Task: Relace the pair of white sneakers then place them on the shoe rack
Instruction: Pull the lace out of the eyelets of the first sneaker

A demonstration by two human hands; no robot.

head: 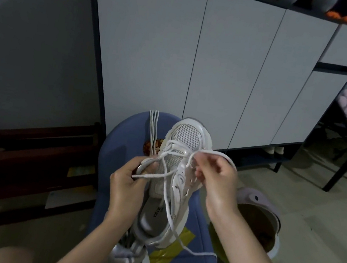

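Now lacing step: sneaker [181,172] on blue stool [120,137], left hand [126,180] pinches lace [153,175], right hand [217,177] pinches other end (near eyelets). Next probably: thread tip through next eyelet, pull even.

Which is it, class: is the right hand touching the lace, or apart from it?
Touching. The head view shows the right hand pinching the lace beside the sneaker.

Blue stool [193,252], spare laces [152,126], sneaker [185,146]
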